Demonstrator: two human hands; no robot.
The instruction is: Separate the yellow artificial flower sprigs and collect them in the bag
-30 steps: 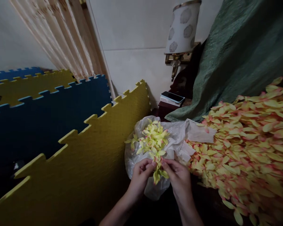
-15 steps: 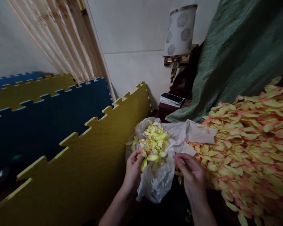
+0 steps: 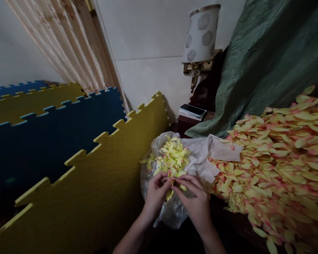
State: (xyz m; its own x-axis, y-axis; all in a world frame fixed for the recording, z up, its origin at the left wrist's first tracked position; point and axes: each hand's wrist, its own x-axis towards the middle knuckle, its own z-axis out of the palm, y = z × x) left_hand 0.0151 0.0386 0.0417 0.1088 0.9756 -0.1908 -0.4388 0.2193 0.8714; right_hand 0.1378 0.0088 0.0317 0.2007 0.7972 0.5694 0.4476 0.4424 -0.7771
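Note:
Both hands meet over a clear plastic bag (image 3: 172, 216) in the lower middle. My left hand (image 3: 157, 192) is closed, thumb and fingers pinching a yellow-green flower (image 3: 170, 194) with a pink centre. Against the same flower, from the other side, press the fingertips of my right hand (image 3: 195, 194), also closed in a pinch. The fingers cover most of the flower's middle. Just beyond them, a small pile of similar yellow-green flowers (image 3: 175, 155) lies on the bag.
A large heap of yellow and pink petals (image 3: 281, 158) spreads along the right. Yellow foam mat (image 3: 100, 190) and dark blue foam mat (image 3: 58, 141) stand upright on the left. A phone (image 3: 193, 110) rests by the wall under a lamp (image 3: 202, 35). Green cloth (image 3: 259, 63) hangs behind the heap.
My right hand has moved left from beside the bag to the flower in my left hand. The left hand has shifted slightly right, and the fingertips now meet.

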